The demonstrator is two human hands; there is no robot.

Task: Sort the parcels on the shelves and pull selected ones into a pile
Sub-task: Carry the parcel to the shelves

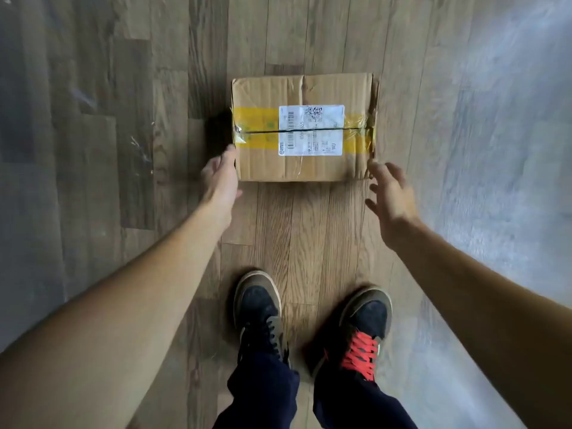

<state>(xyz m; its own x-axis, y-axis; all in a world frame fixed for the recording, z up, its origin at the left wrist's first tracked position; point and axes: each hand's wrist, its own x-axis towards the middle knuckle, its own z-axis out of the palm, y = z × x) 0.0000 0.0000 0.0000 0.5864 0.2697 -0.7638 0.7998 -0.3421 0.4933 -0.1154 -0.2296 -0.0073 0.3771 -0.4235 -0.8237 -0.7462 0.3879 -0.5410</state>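
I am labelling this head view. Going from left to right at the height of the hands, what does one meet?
Left hand → cardboard box → right hand. The left hand touches the box's left side; the right hand is open beside its right near corner.

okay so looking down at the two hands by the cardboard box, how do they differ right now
The left hand touches the cardboard box at its near left corner; the right hand sits just off the near right corner, whether touching is unclear. The left hand's fingers lie together along the box's side, while the right hand's fingers are spread. Both are bare, open, and grip nothing.
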